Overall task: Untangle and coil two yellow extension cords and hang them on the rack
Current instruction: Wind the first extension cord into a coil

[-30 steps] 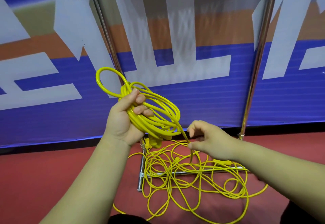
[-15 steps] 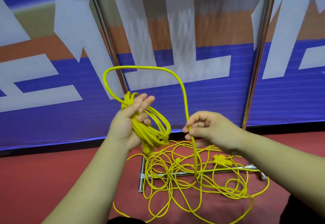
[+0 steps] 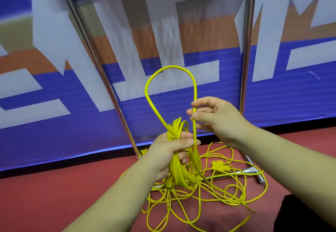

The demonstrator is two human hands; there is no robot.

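Right hand [image 3: 216,118] has come up and in toward the coil since a moment ago. It was low, out to the right of the coil, feeding cord off the floor; now it sits just above and right of the coil, thumb and fingers pinched shut on a single strand.

That strand arcs up from the coil into a tall loop [image 3: 164,78] and comes back down through my pinch. The loop is narrower and more upright than it was half a second back.

Left hand [image 3: 168,156] is closed around the coil [image 3: 177,159], wraps bunched in the fist, thumb lying across them. The coil hangs more vertically than before, its bottom turns dangling below the fist. A plug [image 3: 169,183] shows at the coil's lower left.

Reading: one more wrap is about to be laid in. The first cord is only partly coiled, and nothing hangs on the rack yet.

Below the coil, a loose tangle [image 3: 214,193] of yellow cord is spread on the floor, and my strand runs down into it. A second plug [image 3: 219,165] lies in the tangle, right of the coil. I cannot tell where one cord ends and the other starts.

Surface: red floor [image 3: 54,195], no counter. The rack's base bar [image 3: 236,174] lies under the tangle. Rack uprights [image 3: 101,78] rise left and right behind the coil; the top rail is out of frame.

Behind the rack: a banner [image 3: 54,122] in blue, orange and white.
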